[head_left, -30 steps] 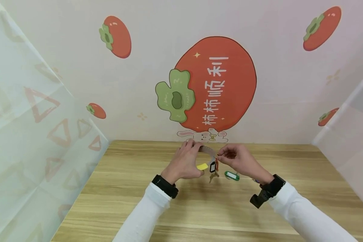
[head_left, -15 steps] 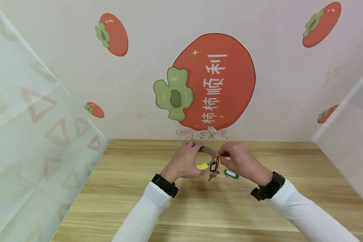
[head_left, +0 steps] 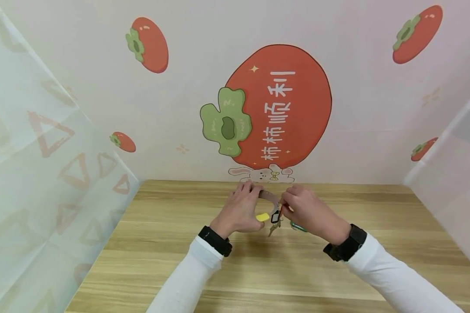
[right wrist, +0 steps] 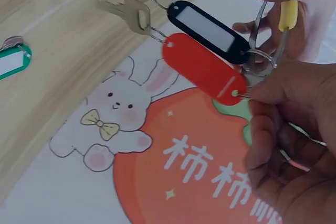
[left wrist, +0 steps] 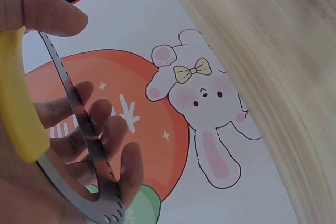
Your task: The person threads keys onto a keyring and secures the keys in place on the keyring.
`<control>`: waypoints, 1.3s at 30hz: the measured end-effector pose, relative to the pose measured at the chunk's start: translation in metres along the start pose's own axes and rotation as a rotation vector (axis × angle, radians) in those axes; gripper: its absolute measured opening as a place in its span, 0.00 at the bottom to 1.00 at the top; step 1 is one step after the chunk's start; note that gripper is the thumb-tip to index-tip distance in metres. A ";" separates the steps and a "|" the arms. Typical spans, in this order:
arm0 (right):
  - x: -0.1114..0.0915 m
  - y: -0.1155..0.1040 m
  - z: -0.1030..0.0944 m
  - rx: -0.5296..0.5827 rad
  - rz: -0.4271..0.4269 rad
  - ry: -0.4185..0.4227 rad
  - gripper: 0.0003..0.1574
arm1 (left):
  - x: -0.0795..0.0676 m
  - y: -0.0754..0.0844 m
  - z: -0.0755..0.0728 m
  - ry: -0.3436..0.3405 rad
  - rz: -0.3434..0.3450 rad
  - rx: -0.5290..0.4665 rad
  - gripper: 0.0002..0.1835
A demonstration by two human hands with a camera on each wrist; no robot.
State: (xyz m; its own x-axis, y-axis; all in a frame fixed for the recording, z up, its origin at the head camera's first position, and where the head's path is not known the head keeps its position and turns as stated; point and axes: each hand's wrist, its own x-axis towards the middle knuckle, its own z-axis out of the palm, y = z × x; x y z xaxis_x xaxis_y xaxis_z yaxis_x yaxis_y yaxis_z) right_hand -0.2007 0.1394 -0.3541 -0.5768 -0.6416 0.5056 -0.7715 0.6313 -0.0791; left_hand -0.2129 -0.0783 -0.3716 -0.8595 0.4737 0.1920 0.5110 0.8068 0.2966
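My left hand (head_left: 240, 208) holds a flat metal hoop (head_left: 271, 198) with small holes along it. Its yellow grip (left wrist: 21, 98) lies by the thumb, while the other fingers curl at the hoop's far side. A black key tag (right wrist: 210, 30) hangs by the hoop, its upper split ring (right wrist: 268, 56) overlapping the metal there. Thumb and forefinger of my right hand (head_left: 313, 213) pinch the ring end of a red key tag (right wrist: 205, 69) right beside the hoop. Keys (right wrist: 139, 3) dangle from both tags. In the head view the right hand mostly hides the red tag.
A green key tag (right wrist: 16, 61) lies on the wooden table (head_left: 172, 252), partly covered by the right hand in the head view. Behind stands a white wall (head_left: 172, 108) printed with persimmons and a rabbit.
My right hand has moved slightly left and closer to the hoop, now covering more of the red and green tags. The left hand keeps hold of the hoop in nearly the same place.
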 end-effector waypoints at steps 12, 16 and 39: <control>-0.009 0.016 0.008 0.188 -0.008 0.073 0.15 | 0.000 -0.004 -0.001 0.006 -0.024 -0.022 0.44; -0.012 0.021 0.010 0.252 0.001 0.094 0.14 | 0.000 -0.003 -0.002 0.018 -0.018 -0.026 0.44; -0.013 0.029 0.003 0.539 0.164 0.082 0.08 | 0.001 0.002 -0.005 0.036 0.005 -0.033 0.48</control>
State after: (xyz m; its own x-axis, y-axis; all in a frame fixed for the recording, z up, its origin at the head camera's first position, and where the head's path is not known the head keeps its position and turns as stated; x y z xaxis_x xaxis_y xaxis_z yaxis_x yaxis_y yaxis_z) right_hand -0.2168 0.1644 -0.3657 -0.6944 -0.5045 0.5131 -0.7139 0.3940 -0.5788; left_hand -0.2125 -0.0784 -0.3662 -0.8559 0.4647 0.2268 0.5163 0.7920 0.3259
